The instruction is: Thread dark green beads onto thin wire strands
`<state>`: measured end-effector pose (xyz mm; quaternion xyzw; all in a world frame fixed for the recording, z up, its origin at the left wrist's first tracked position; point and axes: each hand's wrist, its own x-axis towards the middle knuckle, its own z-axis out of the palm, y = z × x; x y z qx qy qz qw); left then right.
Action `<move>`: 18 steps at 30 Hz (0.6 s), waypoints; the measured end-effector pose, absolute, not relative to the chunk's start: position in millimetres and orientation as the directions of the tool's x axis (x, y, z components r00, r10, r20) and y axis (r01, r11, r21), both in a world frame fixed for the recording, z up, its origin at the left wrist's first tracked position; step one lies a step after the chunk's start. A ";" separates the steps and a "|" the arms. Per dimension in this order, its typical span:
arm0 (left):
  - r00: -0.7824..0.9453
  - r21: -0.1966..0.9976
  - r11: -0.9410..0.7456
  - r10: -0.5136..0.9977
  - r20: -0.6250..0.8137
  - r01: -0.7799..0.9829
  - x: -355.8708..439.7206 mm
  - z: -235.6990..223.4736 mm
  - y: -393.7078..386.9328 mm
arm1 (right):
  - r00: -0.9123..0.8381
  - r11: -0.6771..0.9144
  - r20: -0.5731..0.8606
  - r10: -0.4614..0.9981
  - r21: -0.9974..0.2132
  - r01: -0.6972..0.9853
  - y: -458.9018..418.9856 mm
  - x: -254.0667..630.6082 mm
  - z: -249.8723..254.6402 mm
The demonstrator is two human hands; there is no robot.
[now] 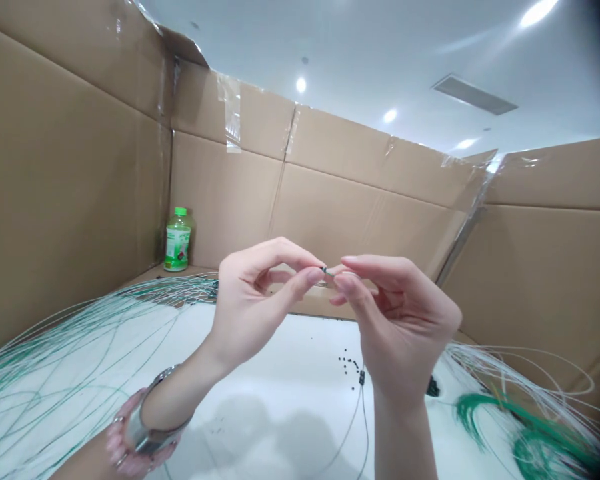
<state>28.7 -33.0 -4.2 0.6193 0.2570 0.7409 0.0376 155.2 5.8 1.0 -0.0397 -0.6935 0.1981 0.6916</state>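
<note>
Both my hands are raised above the white tabletop, with their fingertips almost meeting. Between thumb and index finger, my left hand pinches a tiny dark piece; its exact kind is too small to make out. My right hand is closed in a pinch on a thin green wire, whose end meets the dark piece. Most of the wire is hidden by the right fingers. Below, beside my right wrist, a small black connector with thin wires lies among several loose black bits.
Long green and white wires spread along the left side. On the right lie white wires, a green wire bundle and a dark clump. A green-capped bottle stands in the back left corner. Cardboard walls enclose the table.
</note>
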 end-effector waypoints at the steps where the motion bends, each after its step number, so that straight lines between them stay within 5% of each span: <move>1: -0.239 0.424 -0.864 0.366 0.899 0.272 28.5 -4.2 -33.0 | -0.031 0.927 0.950 0.312 -0.311 -0.211 5.8 154.5 1.0; 18: -0.152 0.240 -0.869 0.192 0.969 0.432 24.6 -7.4 -35.6 | -0.009 0.996 0.997 0.072 -0.072 -0.051 5.6 150.3 -2.1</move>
